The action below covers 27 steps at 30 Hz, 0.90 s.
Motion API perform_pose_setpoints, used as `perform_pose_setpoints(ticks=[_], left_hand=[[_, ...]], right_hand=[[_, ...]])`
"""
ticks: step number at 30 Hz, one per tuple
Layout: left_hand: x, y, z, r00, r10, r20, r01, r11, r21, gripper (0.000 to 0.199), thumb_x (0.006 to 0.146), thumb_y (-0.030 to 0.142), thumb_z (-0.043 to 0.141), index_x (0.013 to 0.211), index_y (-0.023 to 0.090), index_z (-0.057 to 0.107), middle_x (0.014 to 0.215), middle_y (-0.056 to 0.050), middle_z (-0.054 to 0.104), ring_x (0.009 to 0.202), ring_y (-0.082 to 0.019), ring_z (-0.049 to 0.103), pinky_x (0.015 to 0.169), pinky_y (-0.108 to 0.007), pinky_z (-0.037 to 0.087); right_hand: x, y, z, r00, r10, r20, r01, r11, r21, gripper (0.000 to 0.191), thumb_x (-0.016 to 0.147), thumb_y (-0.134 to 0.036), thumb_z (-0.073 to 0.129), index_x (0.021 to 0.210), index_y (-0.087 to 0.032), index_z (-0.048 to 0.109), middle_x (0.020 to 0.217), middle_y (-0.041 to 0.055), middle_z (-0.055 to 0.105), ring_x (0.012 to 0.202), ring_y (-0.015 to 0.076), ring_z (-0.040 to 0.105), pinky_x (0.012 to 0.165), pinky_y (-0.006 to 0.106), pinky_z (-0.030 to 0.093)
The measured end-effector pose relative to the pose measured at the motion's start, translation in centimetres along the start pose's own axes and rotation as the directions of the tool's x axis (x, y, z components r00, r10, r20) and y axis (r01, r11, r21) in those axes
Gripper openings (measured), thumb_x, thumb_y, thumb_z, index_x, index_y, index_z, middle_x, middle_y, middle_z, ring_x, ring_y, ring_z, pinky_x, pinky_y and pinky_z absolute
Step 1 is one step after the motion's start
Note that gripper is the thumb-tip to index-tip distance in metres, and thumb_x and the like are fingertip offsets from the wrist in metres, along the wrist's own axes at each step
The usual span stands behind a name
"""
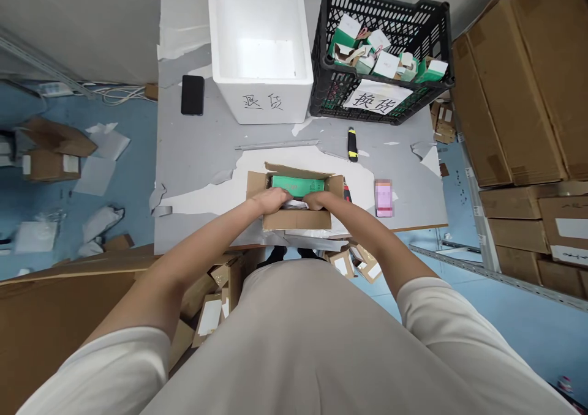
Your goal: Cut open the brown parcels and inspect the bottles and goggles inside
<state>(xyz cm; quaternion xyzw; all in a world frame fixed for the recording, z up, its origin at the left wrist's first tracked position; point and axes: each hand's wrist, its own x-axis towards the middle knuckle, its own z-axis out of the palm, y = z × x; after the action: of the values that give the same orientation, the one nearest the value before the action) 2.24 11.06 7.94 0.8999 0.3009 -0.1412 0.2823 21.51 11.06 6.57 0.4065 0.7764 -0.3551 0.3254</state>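
An opened cardboard box lies at the front of the table with its flaps folded out. Inside it is a green box, and some white material shows along the near side. My left hand reaches over the box's left edge, its fingers curled at the green box's near side. From the right, my right hand reaches in with its fingertips down by the white material. Both sets of fingertips are partly hidden inside the box, so what they grip does not show clearly.
Behind stand a white foam bin and a black crate holding several green-and-white boxes. A yellow-black box cutter, a phone with a lit screen and a black phone lie on the table. Cartons are stacked at right.
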Motion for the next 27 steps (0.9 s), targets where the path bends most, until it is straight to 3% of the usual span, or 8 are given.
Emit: perform_pose_setpoints(ticks=[4, 9, 13, 17, 20, 23, 27], left_hand=[[0.0, -0.1, 0.4, 0.998, -0.066, -0.006, 0.066, 0.998, -0.018, 0.034, 0.083, 0.023, 0.054, 0.116, 0.021, 0.062, 0.114, -0.007, 0.067, 0.105, -0.022, 0.062, 0.085, -0.028, 0.047], [-0.1, 0.3, 0.2, 0.989, -0.109, -0.097, 0.100, 0.990, -0.096, 0.044, 0.082, 0.033, 0.057, 0.122, 0.016, 0.056, 0.111, -0.012, 0.067, 0.102, -0.025, 0.063, 0.086, -0.030, 0.047], [-0.4, -0.5, -0.8, 0.980, -0.129, -0.154, 0.076, 0.948, -0.309, 0.040, 0.082, 0.037, 0.056, 0.115, 0.015, 0.060, 0.108, -0.010, 0.069, 0.098, -0.024, 0.064, 0.084, -0.031, 0.048], [-1.2, -1.7, -2.2, 0.984, -0.153, -0.091, 0.072, 0.808, -0.585, 0.032, 0.075, 0.042, 0.061, 0.090, 0.014, 0.066, 0.086, -0.005, 0.071, 0.078, -0.021, 0.064, 0.071, -0.029, 0.050], [-2.4, -1.7, -3.9, 0.983, -0.160, -0.086, 0.049, 0.688, -0.724, 0.036, 0.070, 0.047, 0.066, 0.082, 0.013, 0.065, 0.078, -0.004, 0.069, 0.070, -0.018, 0.062, 0.062, -0.027, 0.050], [-4.7, -1.1, -6.7, 0.968, -0.195, -0.157, -0.001, 0.624, -0.781, 0.039, 0.067, 0.048, 0.069, 0.080, 0.012, 0.065, 0.076, -0.003, 0.067, 0.066, -0.015, 0.059, 0.059, -0.024, 0.048], [-11.1, -1.6, -10.3, 0.890, -0.381, -0.251, 0.026, 0.592, -0.806, 0.043, 0.066, 0.048, 0.073, 0.088, 0.012, 0.066, 0.078, -0.003, 0.068, 0.065, -0.014, 0.059, 0.056, -0.023, 0.047]], right_hand=[[-1.2, 0.2, -0.6, 0.999, -0.012, 0.038, 0.011, 0.999, 0.034, 0.036, 0.077, -0.014, 0.057, 0.113, -0.015, 0.065, 0.109, 0.0129, 0.070, 0.085, 0.0219, 0.068, 0.070, 0.029, 0.053], [-2.9, 0.9, -1.7, 0.991, -0.038, -0.130, 0.045, 0.997, 0.056, 0.042, 0.084, -0.017, 0.049, 0.126, -0.016, 0.055, 0.124, 0.0151, 0.063, 0.103, 0.0255, 0.064, 0.078, 0.029, 0.051], [-4.0, 1.4, -3.1, 0.970, -0.100, -0.221, 0.115, 0.992, 0.056, 0.043, 0.085, -0.014, 0.049, 0.127, -0.017, 0.053, 0.120, 0.0127, 0.065, 0.102, 0.0238, 0.064, 0.081, 0.028, 0.049], [-5.5, 0.8, -5.2, 0.940, -0.136, -0.313, 0.170, 0.982, 0.085, 0.039, 0.088, -0.018, 0.051, 0.126, -0.015, 0.052, 0.121, 0.0122, 0.064, 0.103, 0.0217, 0.061, 0.084, 0.027, 0.047], [-7.2, -0.1, -7.6, 0.933, -0.171, -0.317, 0.214, 0.971, 0.106, 0.033, 0.086, -0.015, 0.055, 0.119, -0.013, 0.055, 0.117, 0.0110, 0.065, 0.099, 0.0196, 0.062, 0.082, 0.025, 0.045], [-8.9, -1.3, -11.2, 0.913, -0.217, -0.345, 0.250, 0.967, 0.055, 0.028, 0.084, -0.012, 0.055, 0.112, -0.011, 0.058, 0.108, 0.0078, 0.067, 0.093, 0.0180, 0.062, 0.080, 0.025, 0.044], [-8.2, -5.2, -17.1, 0.836, -0.343, -0.429, 0.347, 0.935, -0.071, 0.030, 0.083, -0.012, 0.055, 0.112, -0.010, 0.059, 0.108, 0.0032, 0.064, 0.098, 0.0175, 0.060, 0.087, 0.026, 0.042]])
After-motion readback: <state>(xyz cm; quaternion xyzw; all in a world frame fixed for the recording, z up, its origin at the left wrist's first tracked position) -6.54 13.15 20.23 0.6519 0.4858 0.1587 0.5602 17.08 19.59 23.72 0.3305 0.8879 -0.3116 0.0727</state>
